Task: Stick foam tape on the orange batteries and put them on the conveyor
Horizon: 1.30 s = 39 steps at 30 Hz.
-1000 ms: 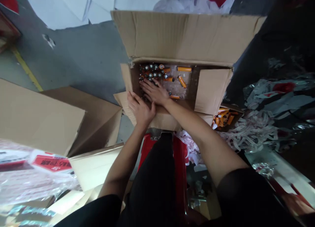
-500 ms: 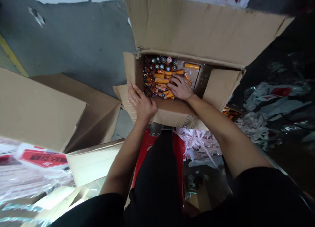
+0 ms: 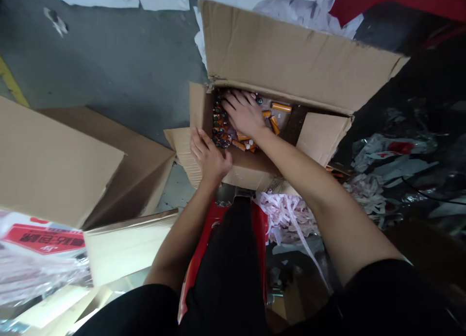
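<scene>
inside the open box (image 3: 251, 178) is where all the orange cylinders (image 3: 220, 125) are: a bunch standing on end with dark tops, packed along the box's left wall, and several more lying on their sides toward the middle. one loose cylinder (image 3: 281, 107) lies near the box's far wall, right of the packed bunch. the right hand (image 3: 243, 115) is palm down in the far left part of the box, on top of the cylinders, fingers stretched out and a bit apart, not closed around any one that i can see. the left hand (image 3: 211, 159) lies across the box's near left corner, fingers straight and close together, thumb stuck out to the side, so pretty much flat on the cardboard. the box's far flap (image 3: 302, 59) stands up behind it, and the right flap (image 3: 322, 137) sits angled at its other end. left of the box there's a bigger carton (image 3: 54, 163), with a printed white bag (image 3: 47, 239) on its near side. just in front of the box is a heap of shredded strips (image 3: 280, 214), and off to its right, some crumpled plastic (image 3: 396, 146).
</scene>
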Each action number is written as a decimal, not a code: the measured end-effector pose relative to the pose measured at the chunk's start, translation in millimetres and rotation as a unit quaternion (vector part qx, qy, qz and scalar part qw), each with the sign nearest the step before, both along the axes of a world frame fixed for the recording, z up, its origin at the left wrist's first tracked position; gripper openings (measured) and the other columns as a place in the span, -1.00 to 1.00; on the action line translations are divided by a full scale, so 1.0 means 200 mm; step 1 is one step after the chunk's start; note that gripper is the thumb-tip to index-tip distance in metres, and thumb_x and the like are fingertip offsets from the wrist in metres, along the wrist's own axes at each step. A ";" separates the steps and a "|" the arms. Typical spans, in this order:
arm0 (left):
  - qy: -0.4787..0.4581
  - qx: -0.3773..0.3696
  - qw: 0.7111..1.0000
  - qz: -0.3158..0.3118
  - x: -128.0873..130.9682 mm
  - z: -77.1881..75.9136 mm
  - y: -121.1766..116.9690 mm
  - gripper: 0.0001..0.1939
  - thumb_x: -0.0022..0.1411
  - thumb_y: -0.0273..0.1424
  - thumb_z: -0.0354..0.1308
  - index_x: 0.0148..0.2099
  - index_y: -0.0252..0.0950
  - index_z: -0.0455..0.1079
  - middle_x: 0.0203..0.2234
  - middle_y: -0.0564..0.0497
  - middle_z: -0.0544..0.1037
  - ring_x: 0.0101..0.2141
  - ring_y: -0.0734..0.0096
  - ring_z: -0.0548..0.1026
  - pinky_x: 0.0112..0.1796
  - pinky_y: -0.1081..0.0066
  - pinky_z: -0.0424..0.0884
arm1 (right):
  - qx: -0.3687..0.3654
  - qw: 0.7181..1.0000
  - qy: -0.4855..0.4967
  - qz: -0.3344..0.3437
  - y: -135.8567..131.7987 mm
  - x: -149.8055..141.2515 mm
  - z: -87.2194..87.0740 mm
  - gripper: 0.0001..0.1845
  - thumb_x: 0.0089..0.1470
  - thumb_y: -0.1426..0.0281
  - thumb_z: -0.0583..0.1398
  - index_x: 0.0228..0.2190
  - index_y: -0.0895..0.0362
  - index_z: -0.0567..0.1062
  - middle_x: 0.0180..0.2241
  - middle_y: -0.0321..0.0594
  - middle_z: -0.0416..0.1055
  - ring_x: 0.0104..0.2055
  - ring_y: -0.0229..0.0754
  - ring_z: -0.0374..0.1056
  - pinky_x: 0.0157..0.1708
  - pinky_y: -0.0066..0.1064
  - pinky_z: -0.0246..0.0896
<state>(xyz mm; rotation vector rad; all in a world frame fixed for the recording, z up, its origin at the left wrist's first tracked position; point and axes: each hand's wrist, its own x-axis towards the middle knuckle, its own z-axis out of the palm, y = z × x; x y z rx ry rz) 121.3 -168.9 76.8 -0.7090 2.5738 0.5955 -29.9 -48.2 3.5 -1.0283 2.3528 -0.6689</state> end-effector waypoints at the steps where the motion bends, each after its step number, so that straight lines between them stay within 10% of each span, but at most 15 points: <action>1: 0.000 -0.002 1.000 0.000 0.00 0.00 0.00 0.14 0.11 -0.28 0.19 0.56 -0.66 -0.26 0.52 -0.49 -0.24 0.51 -0.30 -0.30 0.43 -0.21 -0.30 | -0.002 1.000 -0.005 -0.005 -0.01 -0.03 -0.03 -0.46 0.45 0.28 -0.07 0.32 0.13 0.33 0.38 -0.04 0.25 0.45 0.11 0.05 0.45 0.19 -0.12; 14: -0.002 -0.013 1.000 -0.010 -0.05 0.13 0.04 0.02 0.20 -0.33 0.16 0.55 -0.67 -0.17 0.52 -0.52 -0.24 0.51 -0.29 -0.34 0.41 -0.24 -0.47 | 0.050 0.964 -0.065 -0.254 0.60 0.32 -0.06 -0.39 0.45 0.27 -0.19 0.30 0.16 0.39 0.29 0.05 0.37 0.39 0.04 0.21 0.40 0.01 0.09; 18: 0.039 0.087 0.991 -0.094 -0.14 0.19 0.20 -0.23 0.32 -0.34 0.08 0.50 -0.49 0.09 0.50 -0.37 0.00 0.50 -0.15 -0.13 0.45 -0.11 -0.22 | 0.063 0.935 -0.029 -0.347 0.64 0.37 0.00 -0.46 0.38 0.30 -0.09 0.14 0.15 0.53 0.24 0.09 0.40 0.35 0.13 0.23 0.39 0.14 0.05; 21: 0.016 0.177 0.979 -0.097 -0.28 0.05 0.35 -0.28 0.34 -0.31 0.09 0.47 -0.45 0.15 0.41 -0.35 0.21 0.43 -0.10 0.12 0.42 -0.03 -0.01 | 0.052 0.927 -0.013 -0.371 0.58 0.29 0.04 -0.44 0.35 0.34 -0.12 0.16 0.15 0.51 0.25 0.09 0.36 0.39 0.14 0.16 0.41 0.20 -0.02; 28: -0.123 0.142 0.969 0.162 -0.43 -0.46 0.39 -0.49 0.35 -0.31 0.11 0.30 -0.35 0.35 0.30 -0.40 0.33 0.36 -0.24 0.24 0.33 -0.14 0.13 | 0.060 0.962 -0.055 -0.262 0.33 0.09 -0.05 -0.32 0.43 0.13 -0.14 0.35 0.25 0.30 0.35 0.19 0.22 0.44 0.31 0.04 0.44 0.42 -0.33; 39: -0.047 0.214 0.966 0.136 -0.32 -0.57 0.37 -0.73 0.41 -0.35 0.07 0.06 -0.31 0.46 0.09 -0.22 0.51 0.16 0.14 0.45 0.21 0.23 0.33 | 0.122 0.976 -0.062 -0.172 0.35 0.05 -0.06 -0.38 0.36 0.08 0.06 0.13 0.33 0.48 0.26 0.29 0.28 0.37 0.52 0.03 0.26 0.54 0.00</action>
